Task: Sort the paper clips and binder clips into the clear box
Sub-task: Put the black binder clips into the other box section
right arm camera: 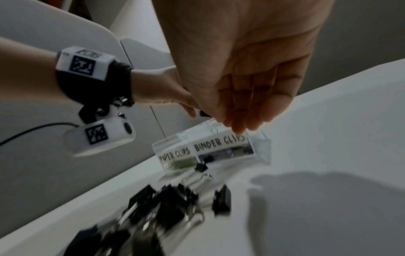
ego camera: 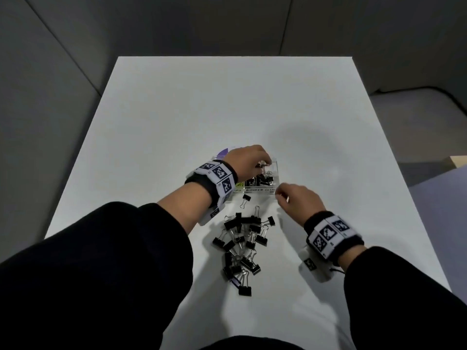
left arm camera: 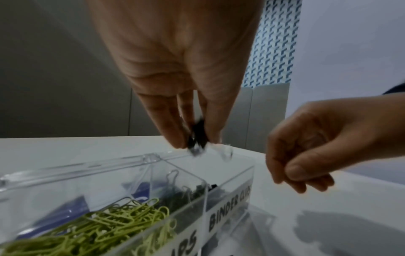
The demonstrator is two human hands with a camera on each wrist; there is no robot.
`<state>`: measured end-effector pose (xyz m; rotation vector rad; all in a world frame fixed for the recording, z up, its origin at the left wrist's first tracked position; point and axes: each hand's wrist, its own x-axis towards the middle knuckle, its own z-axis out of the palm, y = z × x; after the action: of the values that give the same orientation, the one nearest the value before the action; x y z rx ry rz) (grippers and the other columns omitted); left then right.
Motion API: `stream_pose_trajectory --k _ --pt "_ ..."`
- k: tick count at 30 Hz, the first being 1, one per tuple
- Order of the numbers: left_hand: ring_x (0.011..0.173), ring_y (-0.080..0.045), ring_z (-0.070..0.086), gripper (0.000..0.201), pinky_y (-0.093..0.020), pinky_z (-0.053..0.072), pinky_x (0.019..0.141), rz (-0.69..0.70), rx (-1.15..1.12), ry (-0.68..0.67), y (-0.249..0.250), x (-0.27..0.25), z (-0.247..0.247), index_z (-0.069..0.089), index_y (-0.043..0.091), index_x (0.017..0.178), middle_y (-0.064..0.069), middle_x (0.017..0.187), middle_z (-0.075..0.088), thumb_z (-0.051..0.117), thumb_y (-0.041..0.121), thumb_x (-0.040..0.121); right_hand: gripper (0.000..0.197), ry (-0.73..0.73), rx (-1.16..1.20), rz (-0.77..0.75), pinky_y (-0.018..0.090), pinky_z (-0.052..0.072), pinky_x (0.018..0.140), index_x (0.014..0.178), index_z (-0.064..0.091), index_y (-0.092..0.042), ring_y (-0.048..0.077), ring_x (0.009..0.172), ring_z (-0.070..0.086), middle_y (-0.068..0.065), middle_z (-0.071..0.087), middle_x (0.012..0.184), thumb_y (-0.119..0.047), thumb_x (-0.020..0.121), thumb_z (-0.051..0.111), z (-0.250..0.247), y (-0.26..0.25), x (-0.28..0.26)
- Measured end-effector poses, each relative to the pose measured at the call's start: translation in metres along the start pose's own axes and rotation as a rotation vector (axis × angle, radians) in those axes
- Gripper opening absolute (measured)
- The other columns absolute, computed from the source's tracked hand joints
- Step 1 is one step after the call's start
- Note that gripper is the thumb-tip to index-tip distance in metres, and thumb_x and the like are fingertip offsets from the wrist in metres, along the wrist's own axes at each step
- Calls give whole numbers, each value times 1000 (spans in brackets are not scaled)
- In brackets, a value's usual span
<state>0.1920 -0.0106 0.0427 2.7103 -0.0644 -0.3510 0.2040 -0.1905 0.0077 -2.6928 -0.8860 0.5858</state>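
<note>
White table [ego camera: 177, 109]; clear plastic two-compartment box [left arm camera: 229, 175] sat near its middle, front labels reading "PAPER CLIPS" and "BINDER CLIPS". Left hand [ego camera: 246, 161] hung over the box's binder-clip compartment, fingertips [left arm camera: 168, 131] pinching a small black binder clip with silver wire handles [ego camera: 262, 169] just above the heap of black clips already inside [ego camera: 260, 181]. Left compartment held a tangle of yellow-green paper clips [left arm camera: 105, 223]. Right hand [ego camera: 298, 199] hovered at about 4 o'clock from the box, just off its front right corner, fingers loosely curled toward the thumb; a bit of wire seemed to show near the fingertips in the head view, but whether it held anything could not be told. Loose pile of black binder clips [ego camera: 242, 243] lay on the table at 6 o'clock from the box, between the two forearms, one stray clip [ego camera: 245, 199] nearly touching the box front. Both wrists wore black straps with white marker-printed blocks [ego camera: 328, 234].
</note>
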Motion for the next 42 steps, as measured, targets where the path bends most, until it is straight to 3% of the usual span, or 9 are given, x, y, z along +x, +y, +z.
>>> stream_pose_trajectory --k 2,5,8,11,15,18,24,32,42 --pt "113 -16 56 35 -31 43 87 16 95 -5 2 -1 3 53 24 127 5 138 47 52 24 92 24 -66 -26 -4 29 42 73 110 57 -16 22 94 60 3 64 108 -26 96 41 9 3 -6" --pt "107 -20 59 28 -34 47 83 80 160 50 5 -14 6 59 21 117 2 123 58 45 26 94 32 -139 -64 35 31 44 79 121 51 -17 23 102 59 5 58 118 -33 94 43 17 1 -10" --pt "106 -19 59 32 -30 47 78 157 195 -46 1 -36 24 59 20 118 0 120 61 40 17 93 61 -256 -109 95 37 46 86 134 36 -18 27 111 54 9 47 129 -54 86 50 26 -3 -16" --pt "126 -20 45 51 -32 48 87 203 317 -208 -9 -55 49 40 23 137 -3 144 40 45 12 87 96 -343 -153 87 40 47 89 144 18 -24 28 119 45 9 34 136 -67 70 61 38 -11 -23" --pt "139 -25 25 76 -41 38 104 123 417 -356 -19 -65 67 14 25 148 -4 158 8 55 30 84 114 -343 -192 32 42 47 91 147 2 -31 29 126 35 7 25 142 -65 62 70 54 -24 -26" --pt "139 -27 25 77 -43 34 107 115 417 -353 -23 -69 69 17 24 147 -4 157 9 57 41 83 111 -338 -226 26 44 46 91 146 6 -31 29 127 33 7 23 142 -59 62 74 60 -31 -25" --pt "136 -25 26 83 -40 42 101 48 345 -346 -22 -86 72 26 21 144 -5 152 17 65 52 77 81 -288 -159 16 43 49 89 138 27 -27 29 120 38 9 31 133 -45 73 72 57 -31 -25" --pt "112 -26 44 66 -38 49 90 -119 53 -242 -13 -93 94 40 16 132 -9 129 35 73 28 76 60 -303 -74 21 40 49 86 122 41 -20 30 104 52 10 34 123 -31 74 75 56 -35 -20" --pt "103 -32 57 62 -40 51 88 -253 -63 -322 -13 -83 90 43 12 120 -12 126 38 79 19 69 63 -420 -104 21 41 53 83 113 44 -13 31 91 59 11 35 119 -37 67 79 49 -35 -8"
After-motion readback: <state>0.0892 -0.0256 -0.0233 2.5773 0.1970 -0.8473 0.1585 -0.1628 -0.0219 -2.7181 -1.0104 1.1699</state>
